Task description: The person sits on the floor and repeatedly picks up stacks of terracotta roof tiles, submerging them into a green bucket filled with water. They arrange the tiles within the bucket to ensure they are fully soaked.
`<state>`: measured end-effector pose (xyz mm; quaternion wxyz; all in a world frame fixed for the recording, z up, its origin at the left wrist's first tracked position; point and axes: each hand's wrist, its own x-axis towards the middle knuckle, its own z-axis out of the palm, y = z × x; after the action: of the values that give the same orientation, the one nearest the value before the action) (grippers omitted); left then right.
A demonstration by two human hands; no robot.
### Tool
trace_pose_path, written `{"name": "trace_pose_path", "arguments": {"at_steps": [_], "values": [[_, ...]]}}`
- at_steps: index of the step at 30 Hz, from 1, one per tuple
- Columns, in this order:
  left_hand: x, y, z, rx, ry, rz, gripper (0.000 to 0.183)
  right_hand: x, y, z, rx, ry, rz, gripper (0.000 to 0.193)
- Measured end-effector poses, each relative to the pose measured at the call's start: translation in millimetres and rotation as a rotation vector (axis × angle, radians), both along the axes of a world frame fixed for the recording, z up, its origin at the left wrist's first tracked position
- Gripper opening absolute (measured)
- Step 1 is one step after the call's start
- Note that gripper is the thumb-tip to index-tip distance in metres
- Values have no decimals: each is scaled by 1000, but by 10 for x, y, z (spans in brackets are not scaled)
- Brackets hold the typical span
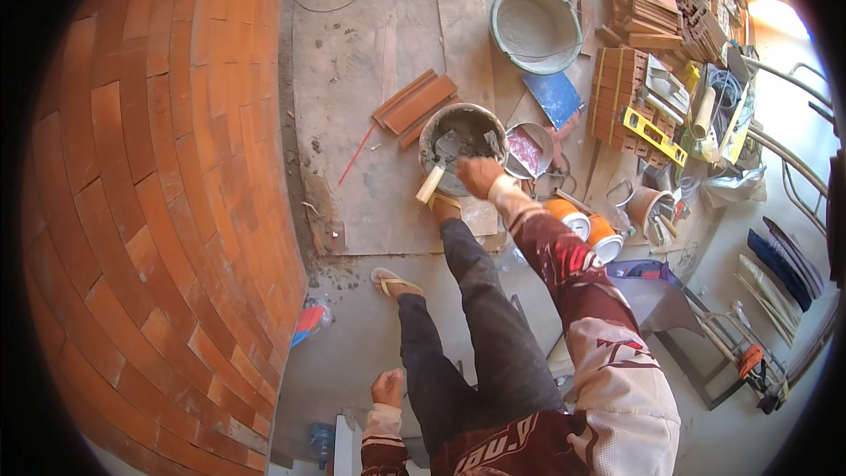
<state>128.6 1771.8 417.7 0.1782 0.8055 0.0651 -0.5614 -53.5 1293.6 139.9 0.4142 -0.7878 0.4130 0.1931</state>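
My right hand [478, 176] is over the near right rim of a round bucket [428, 134] of grey mortar [474, 130]. Its fingers are curled closed, and what they hold, if anything, is hidden. Just left of that hand, a pale wooden handle [430, 185] leans across the bucket's near rim. A grey flat piece, perhaps a trowel blade, shows in the mortar; whether it joins the handle I cannot tell. By my left leg hangs my left hand [387, 388], fingers curled in, nothing visible in it.
An orange brick wall [167, 211] rises on the left. Beyond the bucket lie terracotta pieces [414, 106] and a large green-rimmed tub [535, 28]. To the right are a pan [545, 143], orange containers [604, 238], stacked bricks [617, 92] and a yellow spirit level [655, 136].
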Motion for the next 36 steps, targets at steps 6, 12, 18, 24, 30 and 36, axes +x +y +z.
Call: {"name": "trace_pose_path", "arguments": {"at_steps": [6, 12, 18, 24, 30, 36], "values": [[-30, -280, -59, 39, 51, 33, 22, -409, 967, -186, 29, 101, 48, 42], [-6, -269, -66, -30, 48, -136, 27, -255, 1039, 289, -457, -17, 65, 41], [-361, -376, 952, -297, 233, -689, 34, -878, 2263, 1367, 881, -679, 481, 30], [-561, -276, 1398, -166, 329, -1273, 25, -836, 1925, 3391, 610, -381, 604, 22], [-689, -4, 1693, -6, 446, -1141, 21, -1146, 2227, 3844, 865, -428, 394, 13], [-745, 369, 1568, 29, 572, -939, 20, -905, 2031, 2503, 726, -231, 226, 19]]}}
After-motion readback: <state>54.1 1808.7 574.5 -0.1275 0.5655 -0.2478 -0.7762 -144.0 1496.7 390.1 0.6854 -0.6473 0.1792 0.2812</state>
